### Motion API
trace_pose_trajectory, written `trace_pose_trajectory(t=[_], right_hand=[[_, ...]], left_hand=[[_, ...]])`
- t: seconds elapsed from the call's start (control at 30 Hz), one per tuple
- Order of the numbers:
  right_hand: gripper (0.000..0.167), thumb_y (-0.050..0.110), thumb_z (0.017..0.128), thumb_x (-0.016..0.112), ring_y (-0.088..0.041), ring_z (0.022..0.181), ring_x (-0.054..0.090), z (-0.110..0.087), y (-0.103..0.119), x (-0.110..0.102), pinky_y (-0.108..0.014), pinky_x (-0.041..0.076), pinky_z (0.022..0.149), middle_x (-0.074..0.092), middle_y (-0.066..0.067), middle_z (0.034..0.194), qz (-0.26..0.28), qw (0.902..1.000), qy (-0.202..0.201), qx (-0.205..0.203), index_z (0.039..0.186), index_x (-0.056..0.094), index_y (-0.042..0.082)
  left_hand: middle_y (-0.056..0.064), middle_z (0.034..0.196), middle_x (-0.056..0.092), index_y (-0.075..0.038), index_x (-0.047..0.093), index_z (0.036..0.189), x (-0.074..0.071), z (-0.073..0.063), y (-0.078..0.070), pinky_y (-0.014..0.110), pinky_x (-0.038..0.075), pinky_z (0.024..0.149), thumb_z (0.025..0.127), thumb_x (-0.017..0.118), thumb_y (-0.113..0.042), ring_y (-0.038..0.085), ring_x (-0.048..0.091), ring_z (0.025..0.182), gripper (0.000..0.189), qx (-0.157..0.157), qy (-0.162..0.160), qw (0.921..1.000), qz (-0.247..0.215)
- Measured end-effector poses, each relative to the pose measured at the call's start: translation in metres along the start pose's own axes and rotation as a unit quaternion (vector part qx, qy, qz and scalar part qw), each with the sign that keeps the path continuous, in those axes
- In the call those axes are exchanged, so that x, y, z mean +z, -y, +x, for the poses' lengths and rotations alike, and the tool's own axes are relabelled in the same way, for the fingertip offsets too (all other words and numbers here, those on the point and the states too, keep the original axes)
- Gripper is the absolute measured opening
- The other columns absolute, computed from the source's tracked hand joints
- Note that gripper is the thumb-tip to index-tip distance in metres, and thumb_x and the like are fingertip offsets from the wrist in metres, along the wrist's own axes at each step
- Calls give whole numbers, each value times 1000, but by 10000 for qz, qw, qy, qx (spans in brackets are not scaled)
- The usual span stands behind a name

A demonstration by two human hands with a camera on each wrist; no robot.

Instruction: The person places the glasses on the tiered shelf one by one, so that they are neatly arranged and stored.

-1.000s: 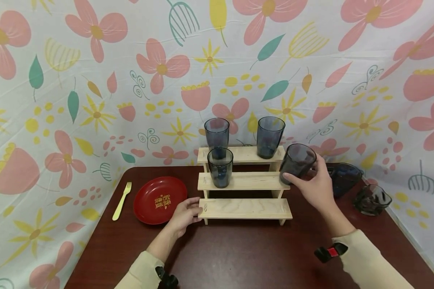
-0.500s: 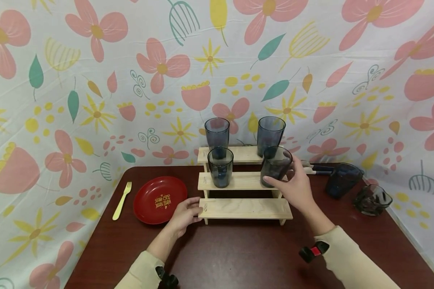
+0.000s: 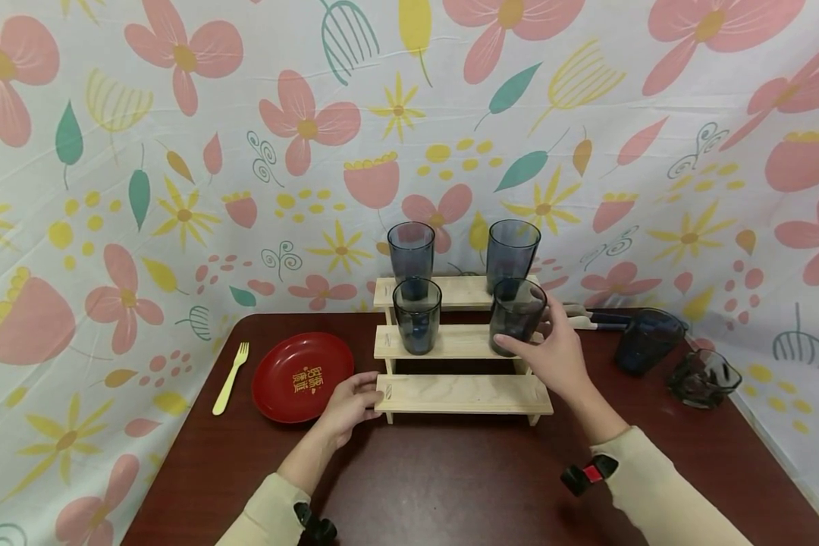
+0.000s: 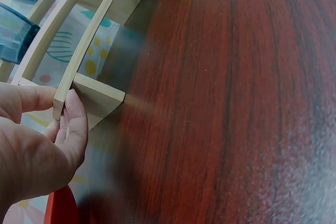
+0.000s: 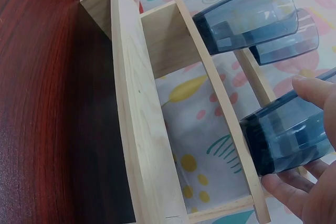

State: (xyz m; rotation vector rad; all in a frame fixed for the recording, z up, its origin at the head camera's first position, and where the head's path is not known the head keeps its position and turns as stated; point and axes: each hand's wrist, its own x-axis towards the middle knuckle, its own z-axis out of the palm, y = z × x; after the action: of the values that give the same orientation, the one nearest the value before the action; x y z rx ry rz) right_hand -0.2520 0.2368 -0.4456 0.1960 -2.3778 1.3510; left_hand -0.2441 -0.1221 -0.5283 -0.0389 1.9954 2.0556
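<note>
A three-tier wooden rack (image 3: 464,394) stands on the dark wood table. At the right of its middle shelf, my right hand (image 3: 558,350) grips a blue-tinted drinking glass (image 3: 517,312), its base on the board in the right wrist view. Another such glass (image 3: 418,326) is upright at the left of that shelf. Two more glasses, one at the left (image 3: 410,252) and one at the right (image 3: 510,252), occupy the top shelf. My left hand (image 4: 44,145) pinches the left end of the bottom shelf between thumb and fingers; that board carries nothing.
Left of the rack lie a red plate (image 3: 276,383) with gold characters and a yellow fork (image 3: 230,379). To the right are a tilted dark glass vessel (image 3: 647,343), a small faceted glass dish (image 3: 701,383) and some long, thin items (image 3: 600,320). Floral cloth (image 3: 287,250) hangs behind.
My right hand has carried the glass leftward from beside the rack's right end, then slightly down onto the middle shelf. The left hand has stayed on the bottom shelf.
</note>
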Motion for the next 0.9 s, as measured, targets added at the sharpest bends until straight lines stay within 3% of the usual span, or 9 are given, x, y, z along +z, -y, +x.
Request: trace_pose_trajectory(t=[0.37, 0.7, 0.9], right_hand=[[99, 34, 82, 90, -38, 114, 66, 0, -1, -1, -56, 55, 86, 59, -15, 122, 15, 10000, -29, 52, 162, 31, 32], [97, 29, 88, 86, -31, 120, 60, -11, -8, -9, -52, 54, 96, 52, -11, 142, 253, 9996, -72, 51, 164, 25, 33], [89, 10, 91, 81, -34, 123, 59, -18, -15, -22, -28, 51, 98, 53, -13, 143, 441, 9973, -535, -259, 163, 30, 20]], left_hand=[[24, 124, 58, 11, 45, 147, 1, 2, 1, 31, 58, 74, 93, 64, -1, 20, 64, 89, 58, -30, 0, 10000, -26], [24, 124, 58, 11, 46, 146, 1, 0, -1, 34, 59, 75, 94, 65, -2, 21, 63, 89, 57, -36, -53, 10000, 11], [23, 124, 58, 9, 49, 146, 2, -2, -2, 33, 59, 74, 95, 65, -3, 21, 63, 89, 55, -59, -101, 9999, 22]])
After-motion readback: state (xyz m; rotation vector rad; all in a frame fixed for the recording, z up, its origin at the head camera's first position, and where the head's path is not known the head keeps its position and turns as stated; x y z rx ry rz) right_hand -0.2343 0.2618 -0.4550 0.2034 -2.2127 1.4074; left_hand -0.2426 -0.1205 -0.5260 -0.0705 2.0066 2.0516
